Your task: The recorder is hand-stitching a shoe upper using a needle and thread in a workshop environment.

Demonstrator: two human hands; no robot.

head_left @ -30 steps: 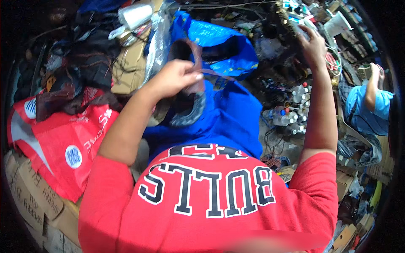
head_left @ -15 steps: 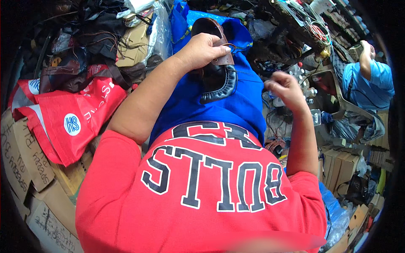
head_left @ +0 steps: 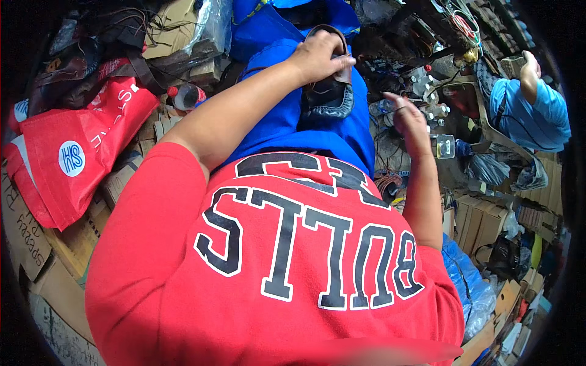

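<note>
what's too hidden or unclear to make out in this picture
All in the head view:
Shoe: part of its upper is hidden by the left hand.
Right hand: blurred, so whether it holds anything thin is unclear.
Blue bag: far end cut off by the top edge.
Bottles: too small to tell their contents.

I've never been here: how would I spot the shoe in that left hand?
Find the red shirt, then the blue cloth beyond it. Against that, the left hand grips the shoe. Unlike the red bag and clear bottle leftward, it's brown and black, with a puckered toe.
</note>
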